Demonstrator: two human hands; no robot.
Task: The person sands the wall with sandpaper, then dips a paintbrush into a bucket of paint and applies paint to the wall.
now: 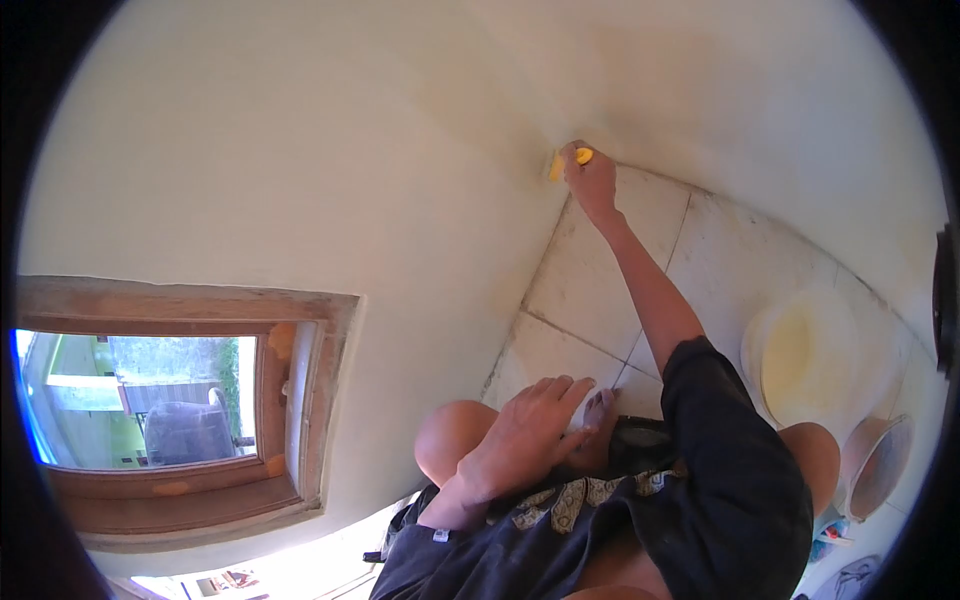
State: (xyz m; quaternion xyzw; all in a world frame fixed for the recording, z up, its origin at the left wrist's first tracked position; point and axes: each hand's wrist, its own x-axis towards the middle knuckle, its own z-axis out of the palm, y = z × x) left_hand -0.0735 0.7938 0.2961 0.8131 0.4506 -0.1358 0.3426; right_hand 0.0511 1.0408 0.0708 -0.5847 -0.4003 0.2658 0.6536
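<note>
My right hand (592,180) reaches out to the corner where the walls meet the tiled floor (590,270). Its fingers close round a small yellow tool (556,167), whose flat edge is at the left wall (420,180). Close to my body, between my knees, my left hand (530,428) is curled round a whitish object (583,410). That object is mostly hidden by the fingers, so I cannot make out what it is.
A pale round tub (792,355), yellowish inside, is on the floor to the right. Behind my right knee is another round container (878,465). At the left, a wooden-framed window (180,508) is set in the wall. A dark object (943,300) shows at the right edge.
</note>
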